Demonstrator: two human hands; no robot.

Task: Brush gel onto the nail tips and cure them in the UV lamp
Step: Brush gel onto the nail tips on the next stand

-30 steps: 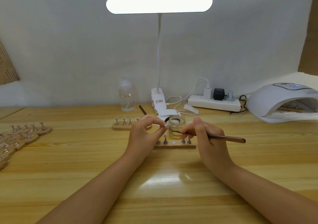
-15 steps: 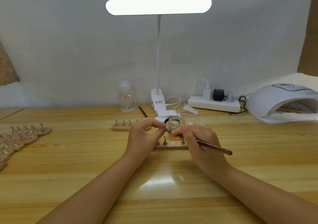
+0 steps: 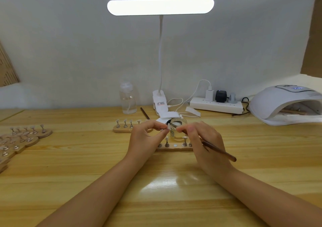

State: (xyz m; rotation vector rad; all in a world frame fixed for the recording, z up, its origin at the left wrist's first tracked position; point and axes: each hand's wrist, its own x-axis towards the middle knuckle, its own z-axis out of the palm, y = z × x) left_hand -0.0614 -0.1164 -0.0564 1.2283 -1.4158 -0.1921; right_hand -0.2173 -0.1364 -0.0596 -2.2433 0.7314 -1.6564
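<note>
Two hands are met over the middle of the tabletop, and the coming stroke turns on the small gap between them. A single nail tip is pinched on its little stand between thumb and fingers of the left hand, held up just in front of the glass jar. The brush is gripped by the curled fingers of the right hand; its long axis runs from the handle end, low and to the right, up and leftward toward the nail tip. The bristle end is hidden by fingers and jar, so contact with the tip cannot be told.

The nail tip lies just left of the right hand's fingertips, so only a short leftward stroke along the brush axis is judged to be needed. Directly beneath, the wooden holder strip carries other stands, with one spot bare. Room is tight forward, where the jar stands close; open tabletop is left toward the person. The UV lamp sits well apart at far right, nearer the right hand, its mouth open toward the tabletop.
</note>
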